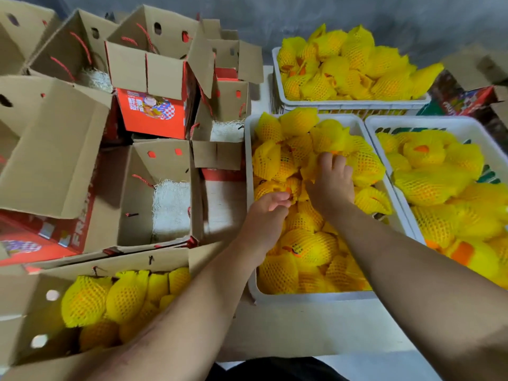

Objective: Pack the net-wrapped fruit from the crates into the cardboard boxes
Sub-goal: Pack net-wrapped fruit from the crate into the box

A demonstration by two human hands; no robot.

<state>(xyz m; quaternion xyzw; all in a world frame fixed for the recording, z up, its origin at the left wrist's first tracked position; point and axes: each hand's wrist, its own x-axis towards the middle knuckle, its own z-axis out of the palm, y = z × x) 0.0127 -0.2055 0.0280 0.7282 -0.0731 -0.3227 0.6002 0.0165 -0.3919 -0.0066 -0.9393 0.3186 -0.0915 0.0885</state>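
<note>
Both hands reach into the middle crate [248, 160]: left hand [265, 215] pinches one net-wrapped fruit [292, 188], right hand [331, 182] grips another, their axes hidden

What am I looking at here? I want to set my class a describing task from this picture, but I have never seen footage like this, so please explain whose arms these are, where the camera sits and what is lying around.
There is no machine: a person works with bare hands, and the one camera is worn on the head, looking down along the arms.

Both hands are in the nearest white crate, which is full of fruit in yellow foam nets. The left hand and the right hand each curl their fingers round netted fruit in the pile. Whether anything is lifted yet cannot be told.

Two more white crates of the same fruit stand behind and to the right.

On the left are open cardboard boxes. The nearest box already holds netted fruit; another holds only pale shredded padding.
</note>
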